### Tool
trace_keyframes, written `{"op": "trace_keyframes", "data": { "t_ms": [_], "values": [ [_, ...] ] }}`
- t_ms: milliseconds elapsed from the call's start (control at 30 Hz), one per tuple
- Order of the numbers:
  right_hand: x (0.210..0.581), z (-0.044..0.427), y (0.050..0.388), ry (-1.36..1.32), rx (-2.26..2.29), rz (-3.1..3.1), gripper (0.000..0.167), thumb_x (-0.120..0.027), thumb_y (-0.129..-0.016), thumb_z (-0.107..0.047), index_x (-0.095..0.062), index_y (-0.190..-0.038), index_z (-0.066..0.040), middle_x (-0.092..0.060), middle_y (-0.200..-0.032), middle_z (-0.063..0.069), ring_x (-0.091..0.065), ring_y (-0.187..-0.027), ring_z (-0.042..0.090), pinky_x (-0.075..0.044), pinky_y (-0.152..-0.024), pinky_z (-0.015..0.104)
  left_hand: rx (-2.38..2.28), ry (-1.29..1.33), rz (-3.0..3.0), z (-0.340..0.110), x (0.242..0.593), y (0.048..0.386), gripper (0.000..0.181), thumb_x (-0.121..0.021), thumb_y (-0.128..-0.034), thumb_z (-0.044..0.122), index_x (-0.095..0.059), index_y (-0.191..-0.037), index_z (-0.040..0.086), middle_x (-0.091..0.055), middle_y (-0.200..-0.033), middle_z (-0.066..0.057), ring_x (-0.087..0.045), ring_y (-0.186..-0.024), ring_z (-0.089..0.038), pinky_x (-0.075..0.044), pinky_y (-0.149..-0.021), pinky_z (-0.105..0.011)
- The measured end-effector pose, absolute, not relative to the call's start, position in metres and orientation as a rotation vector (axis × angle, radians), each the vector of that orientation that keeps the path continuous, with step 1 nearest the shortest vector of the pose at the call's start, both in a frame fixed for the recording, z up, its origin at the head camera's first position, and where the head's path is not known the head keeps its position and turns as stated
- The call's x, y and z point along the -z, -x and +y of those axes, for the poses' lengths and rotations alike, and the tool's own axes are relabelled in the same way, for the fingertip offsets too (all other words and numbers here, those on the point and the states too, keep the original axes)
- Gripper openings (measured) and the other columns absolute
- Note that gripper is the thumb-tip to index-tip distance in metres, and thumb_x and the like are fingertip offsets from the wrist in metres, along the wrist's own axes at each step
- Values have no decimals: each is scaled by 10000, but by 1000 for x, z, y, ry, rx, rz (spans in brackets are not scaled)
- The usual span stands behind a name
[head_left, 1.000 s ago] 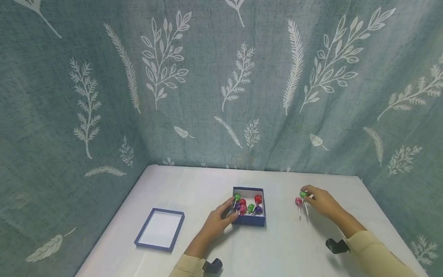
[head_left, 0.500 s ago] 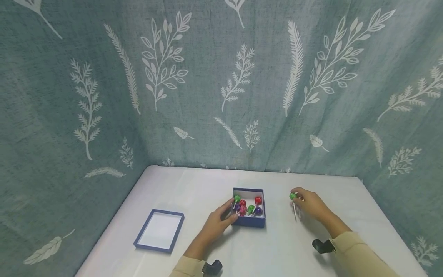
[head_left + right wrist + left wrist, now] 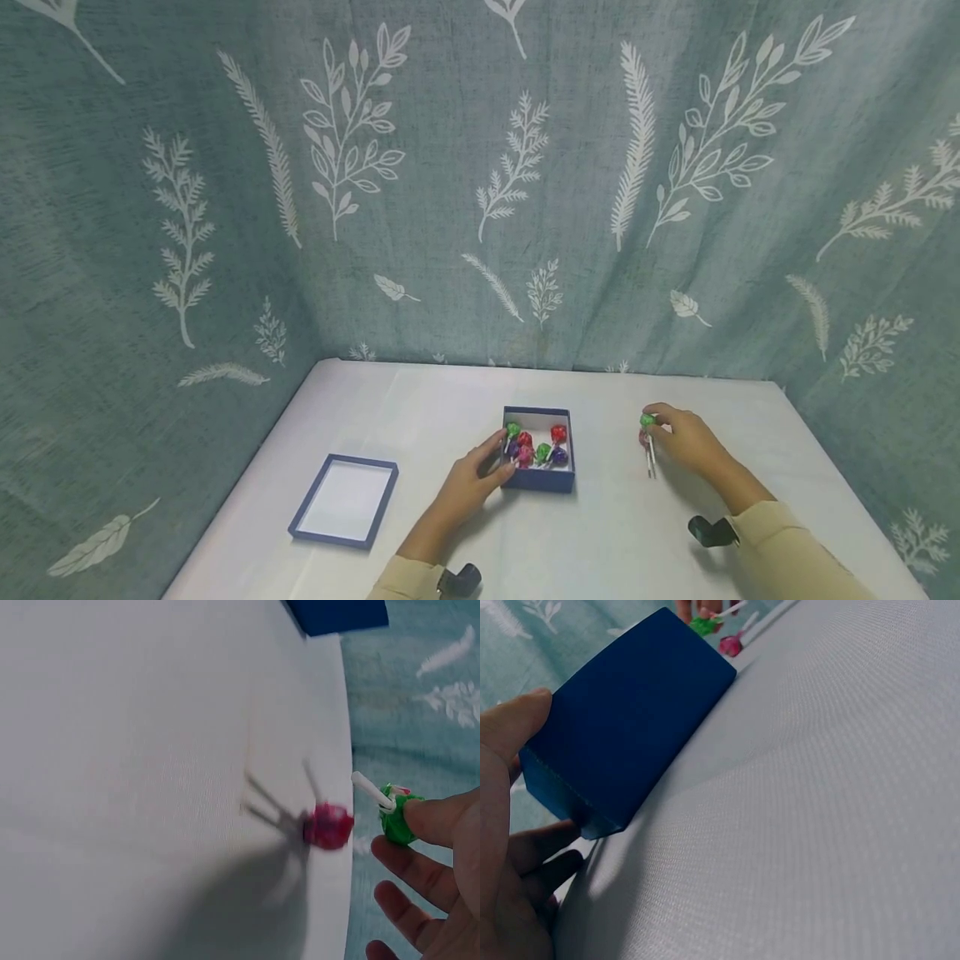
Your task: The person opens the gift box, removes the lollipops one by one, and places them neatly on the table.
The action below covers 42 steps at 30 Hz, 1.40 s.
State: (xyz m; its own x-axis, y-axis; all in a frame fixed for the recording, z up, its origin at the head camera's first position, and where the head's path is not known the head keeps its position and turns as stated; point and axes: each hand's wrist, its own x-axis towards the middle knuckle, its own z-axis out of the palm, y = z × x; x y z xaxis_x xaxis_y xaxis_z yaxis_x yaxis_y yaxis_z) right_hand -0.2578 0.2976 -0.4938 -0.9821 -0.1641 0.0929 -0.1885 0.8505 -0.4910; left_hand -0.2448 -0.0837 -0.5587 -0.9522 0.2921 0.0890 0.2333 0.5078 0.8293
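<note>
A blue box (image 3: 538, 478) holds several lollipops with red, green, purple and pink wrappers. My left hand (image 3: 467, 487) grips the box's left side; in the left wrist view the thumb lies on one face of the box (image 3: 630, 720) and fingers are at its lower end. My right hand (image 3: 688, 439), right of the box, pinches a green lollipop (image 3: 397, 817) by its wrapped head between thumb and index finger. Close to it, a pink-red lollipop (image 3: 328, 826) is on the white table, partly hidden by the green one in the head view.
A blue-rimmed white lid (image 3: 345, 500) lies at the left of the white table (image 3: 600, 542). A green curtain (image 3: 450, 167) with white leaf prints stands behind and at both sides.
My right hand, pinching the green lollipop, moved left toward the box, then back right a little. My left hand and the box have stayed in place.
</note>
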Motion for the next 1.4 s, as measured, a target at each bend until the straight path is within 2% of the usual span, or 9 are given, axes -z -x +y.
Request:
{"op": "trace_keyframes", "data": {
  "t_ms": [133,467,667,900,1067,1233,1400],
  "values": [
    [496,312,256,-274,-767,-2974,303,-579,-978,-160,-581,-1238,-5,-648,-1088,261,-583,-1030,501,-480,-809,628,-1462,-477,2671,-84,557,245,629,-586,-917,548,-403,-1487,355,-478,-1458,-18,-352,-1384,-335,-258,-1093,-607],
    [511,326,256,-84,-787,-3069,347,-569,-985,-209,-562,-1270,-11,-608,-1158,289,-538,-1105,511,-458,-864,631,-1461,-480,2670,-85,558,244,626,-577,-918,558,-405,-1485,358,-483,-1455,-25,-350,-1385,-337,-258,-1092,-610],
    [515,327,258,-78,-796,-3069,350,-580,-977,-204,-568,-1262,-2,-621,-1126,271,-559,-1080,489,-463,-859,618,-1473,-492,2674,-85,558,245,624,-594,-921,532,-407,-1487,346,-482,-1455,-27,-353,-1382,-347,-261,-1093,-607],
    [519,325,259,-101,-741,-3086,326,-570,-974,-163,-584,-1252,6,-646,-1066,213,-580,-1052,454,-461,-877,609,-1420,-445,2680,-84,560,245,622,-592,-908,560,-389,-1478,416,-475,-1460,5,-347,-1389,-320,-255,-1097,-602],
    [518,323,258,-121,-714,-3080,317,-573,-968,-150,-589,-1240,11,-648,-1039,197,-584,-1030,446,-461,-867,607,-1429,-463,2674,-83,560,245,630,-594,-911,547,-385,-1485,395,-468,-1465,2,-343,-1394,-299,-250,-1110,-577],
    [514,322,257,-95,-692,-3125,389,-583,-962,-162,-546,-1306,17,-642,-1034,194,-592,-1016,430,-469,-862,599,-1439,-472,2670,-84,560,244,632,-599,-916,530,-390,-1490,369,-473,-1463,-14,-354,-1385,-322,-261,-1099,-591],
    [507,325,258,-124,-665,-3164,461,-588,-948,-149,-486,-1358,35,-630,-983,154,-611,-922,360,-500,-784,551,-1451,-477,2671,-85,560,245,628,-596,-918,532,-394,-1489,365,-477,-1459,-26,-355,-1382,-338,-258,-1099,-595]
  ]
}}
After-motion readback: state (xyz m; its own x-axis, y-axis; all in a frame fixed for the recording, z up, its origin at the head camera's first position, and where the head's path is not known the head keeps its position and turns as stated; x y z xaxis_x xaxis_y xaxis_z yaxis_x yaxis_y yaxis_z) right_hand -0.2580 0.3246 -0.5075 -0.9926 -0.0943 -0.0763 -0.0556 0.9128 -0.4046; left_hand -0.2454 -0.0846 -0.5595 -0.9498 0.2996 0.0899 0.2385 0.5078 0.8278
